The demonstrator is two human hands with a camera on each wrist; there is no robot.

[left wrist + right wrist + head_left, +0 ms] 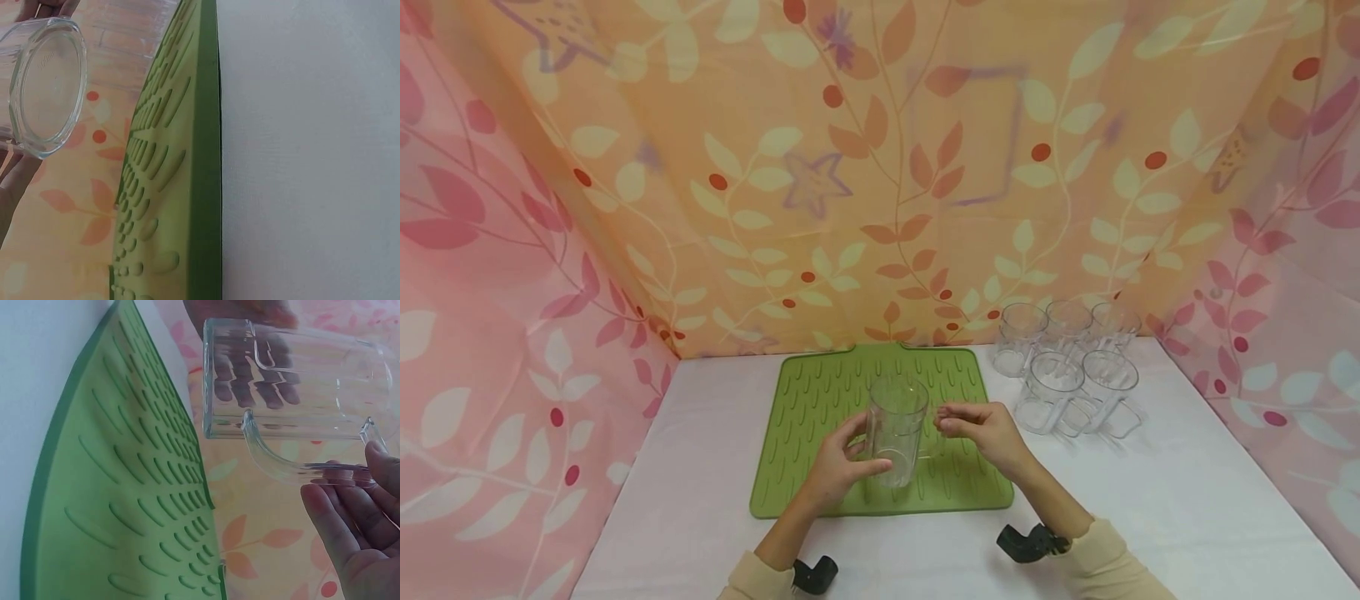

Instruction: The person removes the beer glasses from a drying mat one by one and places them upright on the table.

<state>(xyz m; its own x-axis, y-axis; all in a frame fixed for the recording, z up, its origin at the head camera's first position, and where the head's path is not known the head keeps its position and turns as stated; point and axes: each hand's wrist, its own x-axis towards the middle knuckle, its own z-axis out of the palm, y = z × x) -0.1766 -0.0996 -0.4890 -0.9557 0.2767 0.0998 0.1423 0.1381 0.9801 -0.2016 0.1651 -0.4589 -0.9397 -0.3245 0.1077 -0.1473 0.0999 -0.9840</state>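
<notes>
A clear glass mug (898, 429) is held up over a green ribbed mat (812, 487). My left hand (838, 468) grips the mug's body from the left, thumb across its near side. In the right wrist view, the left hand's fingers show through the glass. My right hand (992, 435) pinches the mug's handle (294, 469) between thumb and fingers. The mug's round base (53, 87) appears in the left wrist view, raised off the mat.
Several more clear glass mugs (1048, 379) stand upright in two rows at the back right, beside the mat, on a white tablecloth (692, 467). Patterned cloth walls (880, 167) enclose the back and both sides.
</notes>
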